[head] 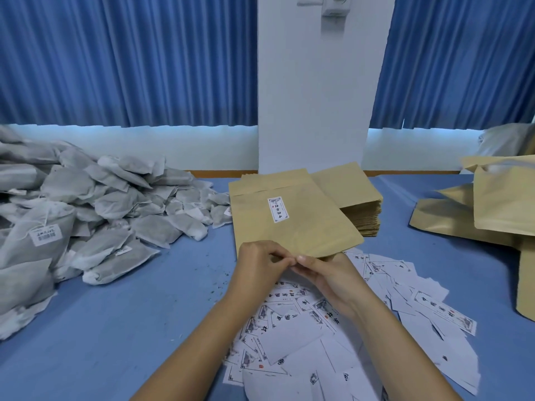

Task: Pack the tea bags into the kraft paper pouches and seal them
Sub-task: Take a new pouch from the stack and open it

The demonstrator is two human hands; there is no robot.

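A flat kraft paper pouch with a small white label stuck on its front lies on the blue table, leaning on a stack of blank pouches. My left hand and my right hand meet fingertip to fingertip just below the pouch's near edge, pinching something small and thin that I cannot make out, above a scatter of white printed labels. A big heap of grey tea bags covers the left side of the table.
Several filled or opened kraft pouches lie piled at the right edge. Bare blue tabletop shows in the near left. A white pillar and blue curtains stand behind the table's far edge.
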